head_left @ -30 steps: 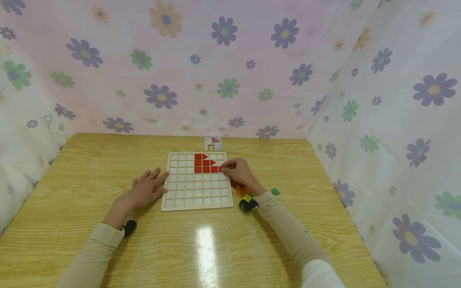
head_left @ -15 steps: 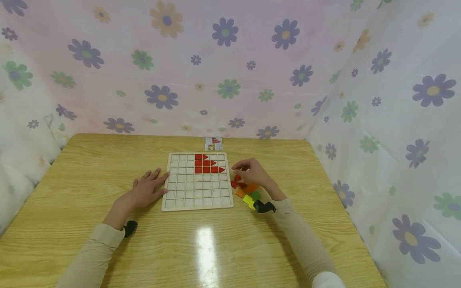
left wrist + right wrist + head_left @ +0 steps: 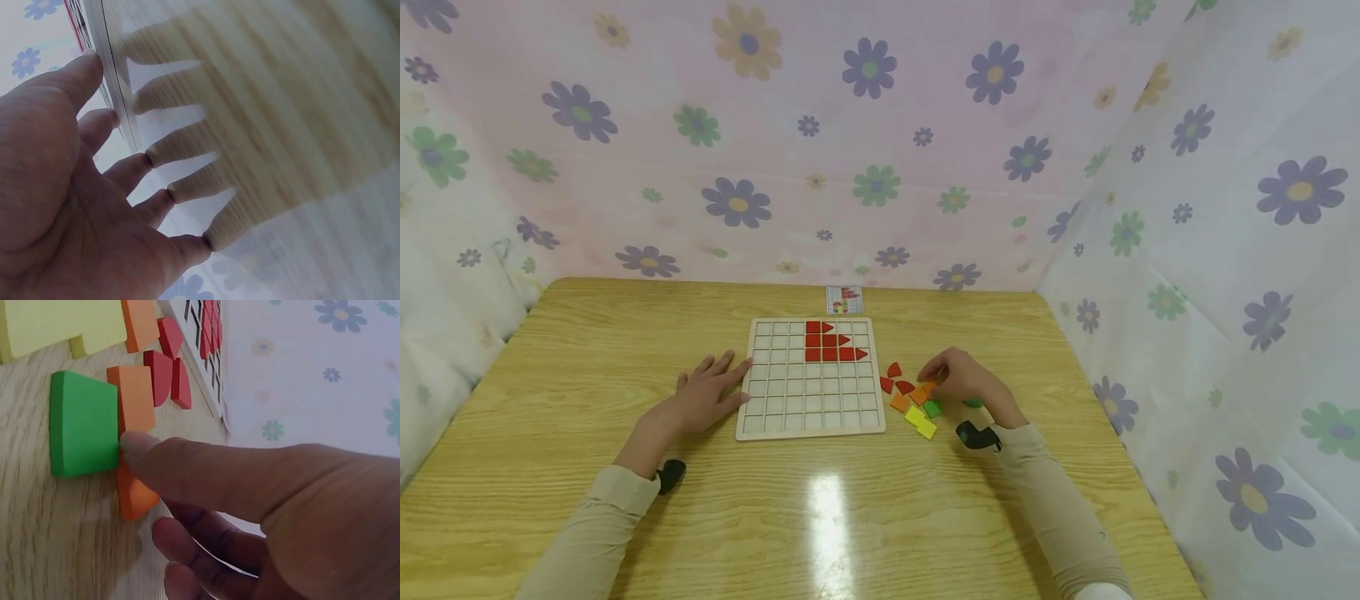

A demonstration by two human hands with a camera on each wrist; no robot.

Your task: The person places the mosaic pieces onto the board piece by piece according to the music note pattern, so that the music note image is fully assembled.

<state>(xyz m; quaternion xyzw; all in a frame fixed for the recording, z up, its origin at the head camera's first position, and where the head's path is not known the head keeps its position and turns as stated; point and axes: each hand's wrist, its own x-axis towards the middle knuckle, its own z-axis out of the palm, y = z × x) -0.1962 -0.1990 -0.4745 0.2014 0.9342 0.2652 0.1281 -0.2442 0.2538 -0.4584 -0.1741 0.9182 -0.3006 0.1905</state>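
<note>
My left hand [image 3: 703, 398] lies with spread fingers at the left edge of a white gridded puzzle board [image 3: 808, 434]. In the left wrist view its fingertips meet the table beside the board's edge. Red tiles [image 3: 830, 341] fill part of the board's upper right, the rows ending in triangles. Right of the board, my right hand [image 3: 966, 379] hovers low over loose tiles. In the right wrist view its thumb tip touches two orange tiles, a square one [image 3: 137, 397] and a rounded one [image 3: 140, 501], beside a green tile [image 3: 87, 425]. The index fingertip is hidden behind the thumb.
Several loose red quarter-round tiles [image 3: 894, 369] lie by the board's right edge, with yellow tiles [image 3: 915, 416] nearer me. Another green piece [image 3: 973, 402] shows under the right wrist. A small printed pattern card [image 3: 844, 300] stands behind the board. Flowered sheets [image 3: 805, 158] surround the table.
My right hand has let go of a red triangle at the end of the third row and moved right and toward me to the orange tiles. My left hand stays in place.
</note>
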